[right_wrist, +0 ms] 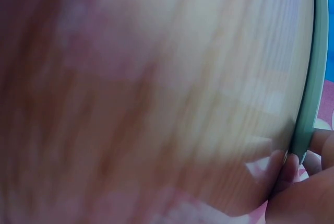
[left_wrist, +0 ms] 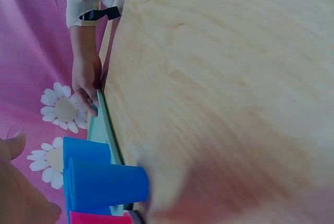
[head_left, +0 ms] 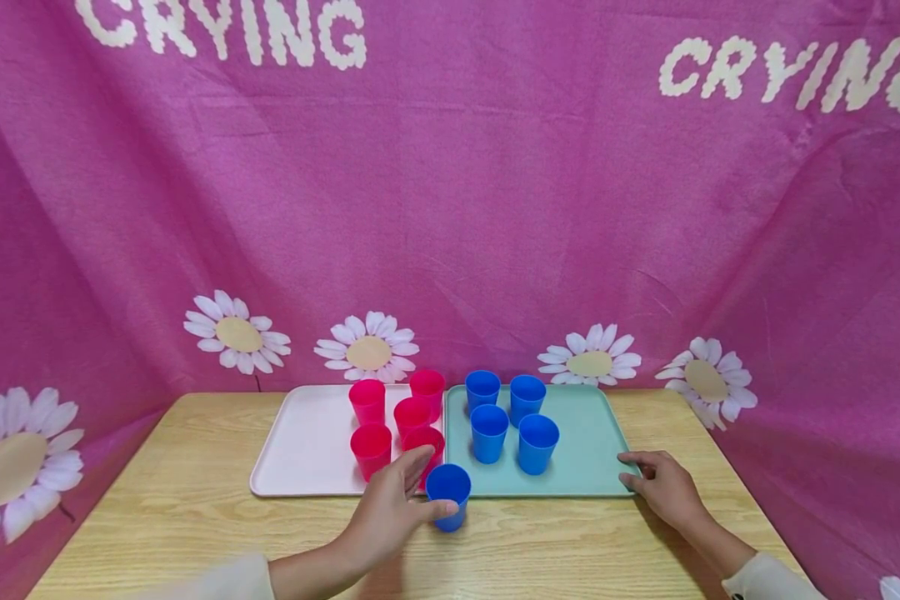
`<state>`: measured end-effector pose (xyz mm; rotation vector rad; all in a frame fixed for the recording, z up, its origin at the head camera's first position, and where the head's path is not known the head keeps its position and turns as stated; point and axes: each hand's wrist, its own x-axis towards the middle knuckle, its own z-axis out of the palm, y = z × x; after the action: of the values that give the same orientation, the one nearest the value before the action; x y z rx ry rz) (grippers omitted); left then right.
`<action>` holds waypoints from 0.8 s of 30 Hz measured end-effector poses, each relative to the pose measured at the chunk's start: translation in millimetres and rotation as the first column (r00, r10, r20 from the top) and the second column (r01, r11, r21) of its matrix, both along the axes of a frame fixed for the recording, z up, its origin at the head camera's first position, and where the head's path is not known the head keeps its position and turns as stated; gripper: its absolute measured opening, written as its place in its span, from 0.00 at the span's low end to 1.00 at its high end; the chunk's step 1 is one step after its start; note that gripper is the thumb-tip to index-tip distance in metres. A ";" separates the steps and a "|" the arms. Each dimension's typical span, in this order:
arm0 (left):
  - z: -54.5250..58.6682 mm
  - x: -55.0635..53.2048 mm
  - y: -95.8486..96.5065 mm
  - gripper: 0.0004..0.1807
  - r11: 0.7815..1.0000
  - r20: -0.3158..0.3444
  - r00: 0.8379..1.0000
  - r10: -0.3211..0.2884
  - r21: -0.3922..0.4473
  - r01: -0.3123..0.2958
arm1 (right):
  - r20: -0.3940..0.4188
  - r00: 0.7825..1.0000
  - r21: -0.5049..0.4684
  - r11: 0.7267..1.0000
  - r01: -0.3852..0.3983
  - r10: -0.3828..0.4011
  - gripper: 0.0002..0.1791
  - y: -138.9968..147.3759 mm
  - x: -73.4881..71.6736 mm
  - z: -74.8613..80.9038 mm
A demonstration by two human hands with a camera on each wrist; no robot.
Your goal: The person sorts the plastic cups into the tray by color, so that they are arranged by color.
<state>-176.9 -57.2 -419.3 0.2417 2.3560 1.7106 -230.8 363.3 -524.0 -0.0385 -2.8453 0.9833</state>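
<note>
A blue cup (head_left: 447,486) stands upright on the table just in front of the seam between the two trays. My left hand (head_left: 393,504) is beside it, fingers and thumb spread wide, the thumb overlapping the cup's front in the head view. In the left wrist view, a gap shows between the left hand (left_wrist: 23,187) and the blue cup (left_wrist: 109,185). At the far right, my right hand (head_left: 663,485) pinches the edge of the green tray (head_left: 592,450) near its front corner. In the right wrist view, fingertips (right_wrist: 292,166) lie against the rim.
Several blue cups (head_left: 537,446) stand upright on the green tray's left half. On the pale pink tray (head_left: 292,450), several red cups (head_left: 371,450) are grouped along its right side. The wooden table (head_left: 142,500) meets a pink curtain (head_left: 495,208) at the back.
</note>
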 end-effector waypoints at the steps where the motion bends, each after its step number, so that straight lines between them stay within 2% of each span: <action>1: -1.8 2.0 -2.4 0.49 1.000 0.015 1.000 0.002 0.012 -0.003 | -0.001 1.000 0.000 1.000 0.001 -0.001 0.18 -0.1 -0.1 -0.2; 5: -8.6 9.5 -10.3 0.48 1.000 0.043 0.999 0.006 0.018 -0.007 | -0.006 1.000 0.002 1.000 0.006 -0.006 0.18 -0.1 -0.6 -1.1; 10: -21.1 13.0 -15.3 0.44 1.000 0.009 1.000 0.005 0.026 -0.005 | -0.002 1.000 0.007 1.000 0.005 -0.005 0.18 0.7 -1.0 -1.5; 13: -32.6 9.8 -15.7 0.42 1.000 0.000 1.000 0.006 0.028 -0.006 | 0.006 1.000 0.004 1.000 0.007 -0.007 0.18 1.1 -0.8 -1.3; 19: -58.4 0.4 -11.5 0.42 0.999 0.026 0.999 0.042 0.013 -0.042 | 0.005 1.000 0.000 1.000 -0.001 0.001 0.18 1.3 -0.1 -1.6; 24: -68.6 -3.4 -4.8 0.41 0.998 0.005 0.998 0.060 0.009 -0.060 | 0.003 1.000 -0.001 1.000 -0.002 0.002 0.18 0.8 0.6 -1.1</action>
<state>-180.2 -61.9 -487.9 0.1697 2.3761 1.7468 -230.2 364.1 -525.1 -0.0376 -2.8482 0.9855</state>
